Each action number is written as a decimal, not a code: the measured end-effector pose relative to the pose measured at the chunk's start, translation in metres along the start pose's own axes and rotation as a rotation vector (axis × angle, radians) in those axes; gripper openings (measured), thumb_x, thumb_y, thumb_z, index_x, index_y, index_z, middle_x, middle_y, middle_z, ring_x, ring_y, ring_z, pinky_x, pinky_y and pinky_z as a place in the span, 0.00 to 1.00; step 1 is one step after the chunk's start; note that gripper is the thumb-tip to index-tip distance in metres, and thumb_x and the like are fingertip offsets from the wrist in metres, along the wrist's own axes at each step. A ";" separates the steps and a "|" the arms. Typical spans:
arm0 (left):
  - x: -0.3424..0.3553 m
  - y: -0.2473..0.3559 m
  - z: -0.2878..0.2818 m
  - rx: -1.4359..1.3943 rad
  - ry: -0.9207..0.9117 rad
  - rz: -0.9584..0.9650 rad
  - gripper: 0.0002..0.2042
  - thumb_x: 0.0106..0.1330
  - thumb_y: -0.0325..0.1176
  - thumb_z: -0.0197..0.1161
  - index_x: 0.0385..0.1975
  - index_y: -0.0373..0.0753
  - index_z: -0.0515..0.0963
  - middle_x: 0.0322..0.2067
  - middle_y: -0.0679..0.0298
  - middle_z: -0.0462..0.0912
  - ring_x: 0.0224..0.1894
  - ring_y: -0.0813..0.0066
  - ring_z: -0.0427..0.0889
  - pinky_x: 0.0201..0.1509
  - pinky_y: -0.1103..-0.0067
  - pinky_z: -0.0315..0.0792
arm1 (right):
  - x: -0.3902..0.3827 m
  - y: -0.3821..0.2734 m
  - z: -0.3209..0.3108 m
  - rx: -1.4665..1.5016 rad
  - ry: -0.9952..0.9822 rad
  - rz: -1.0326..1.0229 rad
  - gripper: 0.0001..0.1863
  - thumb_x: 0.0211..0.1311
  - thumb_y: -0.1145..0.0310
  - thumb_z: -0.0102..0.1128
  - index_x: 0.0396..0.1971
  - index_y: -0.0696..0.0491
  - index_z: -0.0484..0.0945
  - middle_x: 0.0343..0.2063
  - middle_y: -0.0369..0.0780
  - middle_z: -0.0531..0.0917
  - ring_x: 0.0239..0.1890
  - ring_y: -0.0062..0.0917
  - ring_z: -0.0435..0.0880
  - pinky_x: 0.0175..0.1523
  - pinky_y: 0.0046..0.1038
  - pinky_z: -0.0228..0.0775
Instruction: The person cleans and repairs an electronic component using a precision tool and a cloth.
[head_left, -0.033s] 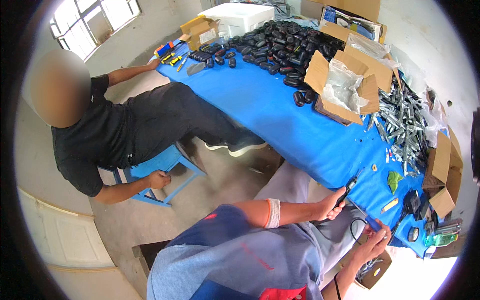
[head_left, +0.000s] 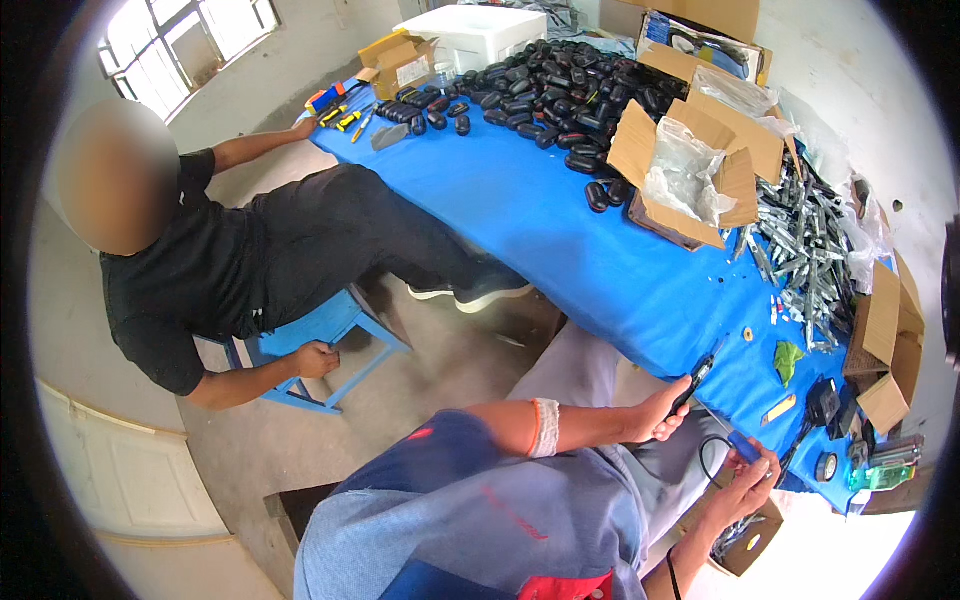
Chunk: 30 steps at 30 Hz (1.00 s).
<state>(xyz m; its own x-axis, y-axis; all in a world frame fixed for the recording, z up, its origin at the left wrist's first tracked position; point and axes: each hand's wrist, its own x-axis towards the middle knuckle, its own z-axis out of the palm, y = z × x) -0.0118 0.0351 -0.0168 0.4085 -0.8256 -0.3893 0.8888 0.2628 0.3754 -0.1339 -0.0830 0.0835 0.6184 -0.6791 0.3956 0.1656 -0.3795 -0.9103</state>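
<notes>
My left hand (head_left: 662, 411) is closed round a slim black device with a greyish upper end (head_left: 706, 366), held above the table's near edge. My right hand (head_left: 750, 484) grips the blue handle of a soldering iron (head_left: 742, 446). Its thin metal shaft points up and left toward the device; whether the tip touches it is too small to tell. A dark cord (head_left: 704, 458) loops between my hands. On the blue cloth of the table (head_left: 640, 290), near my hands, lie a green leaf-like piece (head_left: 787, 362) and a small yellowish strip (head_left: 778, 409).
A heap of black oval cases (head_left: 560, 95) covers the far table. Right of it are an open carton (head_left: 640, 150) with clear plastic and a pile of metallic strips (head_left: 800, 250). Another carton (head_left: 890, 350) stands at the right. A seated person (head_left: 190, 270) reaches toward screwdrivers (head_left: 345, 121) at left.
</notes>
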 end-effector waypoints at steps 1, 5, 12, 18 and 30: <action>-0.002 -0.003 -0.001 -0.003 -0.005 -0.011 0.29 0.63 0.67 0.41 0.17 0.46 0.63 0.08 0.74 0.56 0.06 0.85 0.51 0.11 0.84 0.46 | -0.003 0.000 0.001 -0.033 0.014 -0.031 0.17 0.72 0.60 0.41 0.42 0.60 0.69 0.35 0.45 0.80 0.24 0.20 0.76 0.29 0.18 0.68; -0.016 -0.011 -0.002 0.059 -0.035 0.021 0.29 0.62 0.68 0.41 0.18 0.45 0.63 0.09 0.74 0.58 0.06 0.85 0.52 0.11 0.84 0.46 | -0.015 0.001 -0.002 -0.021 0.057 -0.044 0.17 0.72 0.60 0.41 0.41 0.60 0.70 0.34 0.45 0.80 0.23 0.20 0.75 0.28 0.18 0.67; -0.039 -0.020 -0.004 0.140 -0.048 0.040 0.30 0.62 0.68 0.42 0.16 0.45 0.62 0.08 0.73 0.58 0.05 0.83 0.50 0.10 0.82 0.44 | -0.037 -0.020 -0.013 -0.120 0.075 0.041 0.18 0.71 0.58 0.42 0.40 0.59 0.70 0.35 0.42 0.79 0.26 0.19 0.73 0.31 0.20 0.65; -0.023 -0.017 -0.005 0.032 0.048 -0.062 0.29 0.60 0.69 0.42 0.15 0.47 0.64 0.09 0.73 0.61 0.09 0.80 0.58 0.12 0.82 0.49 | -0.034 -0.013 -0.031 -0.095 0.083 0.089 0.10 0.63 0.74 0.47 0.41 0.62 0.72 0.38 0.47 0.78 0.37 0.30 0.80 0.37 0.28 0.76; -0.042 -0.024 0.021 0.211 -0.107 0.016 0.28 0.67 0.61 0.39 0.16 0.43 0.62 0.10 0.69 0.57 0.08 0.82 0.51 0.13 0.84 0.48 | -0.053 -0.040 -0.053 0.076 0.099 -0.136 0.14 0.69 0.62 0.48 0.38 0.61 0.67 0.33 0.53 0.80 0.23 0.25 0.77 0.32 0.26 0.72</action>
<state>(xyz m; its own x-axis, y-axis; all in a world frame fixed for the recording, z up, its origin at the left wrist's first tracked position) -0.0544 0.0534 0.0086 0.3880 -0.8735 -0.2941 0.8148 0.1759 0.5524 -0.2141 -0.0648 0.1055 0.5081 -0.6847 0.5225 0.3023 -0.4262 -0.8526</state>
